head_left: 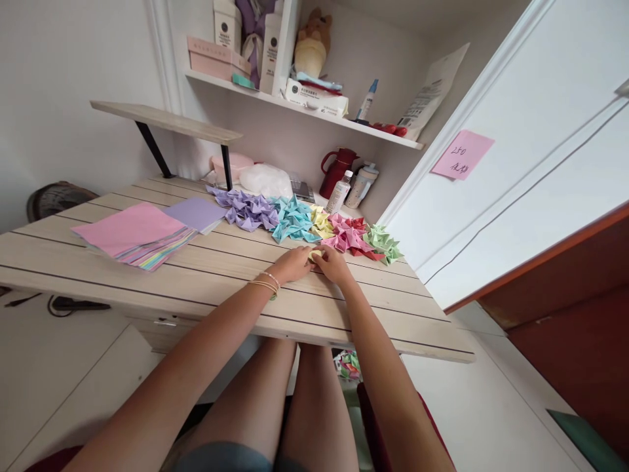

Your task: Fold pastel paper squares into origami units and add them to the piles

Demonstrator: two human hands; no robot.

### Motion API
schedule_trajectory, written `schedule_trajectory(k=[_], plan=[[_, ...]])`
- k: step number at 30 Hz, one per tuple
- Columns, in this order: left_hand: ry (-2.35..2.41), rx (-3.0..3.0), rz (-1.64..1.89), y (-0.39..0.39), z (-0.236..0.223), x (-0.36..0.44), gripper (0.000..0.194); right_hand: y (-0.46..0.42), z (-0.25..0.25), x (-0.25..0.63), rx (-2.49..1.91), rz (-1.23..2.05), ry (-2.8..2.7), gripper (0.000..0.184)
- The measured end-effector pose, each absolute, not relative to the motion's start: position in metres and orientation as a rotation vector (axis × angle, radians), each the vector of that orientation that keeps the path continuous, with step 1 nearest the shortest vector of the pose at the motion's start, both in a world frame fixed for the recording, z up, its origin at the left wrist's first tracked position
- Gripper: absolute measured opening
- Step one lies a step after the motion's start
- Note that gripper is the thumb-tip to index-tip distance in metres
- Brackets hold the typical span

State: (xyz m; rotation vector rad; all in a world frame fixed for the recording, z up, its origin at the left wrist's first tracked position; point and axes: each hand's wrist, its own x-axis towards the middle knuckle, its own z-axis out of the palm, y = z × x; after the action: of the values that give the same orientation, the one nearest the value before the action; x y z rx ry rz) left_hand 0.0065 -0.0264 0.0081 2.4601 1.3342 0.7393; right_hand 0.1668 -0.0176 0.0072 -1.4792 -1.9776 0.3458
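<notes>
A small piece of folded yellow paper [315, 254] is held between both hands just above the wooden tabletop. My left hand [293, 263] is closed with its fingers on the paper's left side; bracelets circle that wrist. From the right, my right hand [332, 263] pinches the same paper. The fingers cover most of it, so its exact shape is hidden. Right behind the hands lie heaps of folded paper pieces sorted by colour: purple [250, 208], blue [293, 219], yellow [322, 221], pink [346, 233] and green [383, 244].
A stack of coloured paper sheets [132, 233] lies at the left, beside purple sheets [196, 213]. Behind the heaps stand a bottle [339, 193], a red jug [337, 172] and a tumbler [362, 185]. A raised wooden shelf [167, 121] overhangs the left rear.
</notes>
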Motion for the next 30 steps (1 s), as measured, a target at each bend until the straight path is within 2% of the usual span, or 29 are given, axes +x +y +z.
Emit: schedule_trajectory(k=[12,17,24,30], plan=[[1.284,2.46,0.834,-0.024,0.001,0.009,0.037,-0.017,0.004,0.169,-1.455,0.372,-1.957,0.03],[1.137,2.144,1.03,-0.014,-0.005,0.003,0.021,-0.015,0.002,0.17,-1.373,0.661,-1.786,0.033],[0.93,1.749,1.217,0.002,-0.01,-0.003,0.02,-0.017,0.005,0.17,-1.153,1.104,-1.459,0.042],[0.931,1.558,1.267,0.001,-0.006,-0.002,0.025,-0.017,0.009,0.167,-1.144,1.064,-1.427,0.046]])
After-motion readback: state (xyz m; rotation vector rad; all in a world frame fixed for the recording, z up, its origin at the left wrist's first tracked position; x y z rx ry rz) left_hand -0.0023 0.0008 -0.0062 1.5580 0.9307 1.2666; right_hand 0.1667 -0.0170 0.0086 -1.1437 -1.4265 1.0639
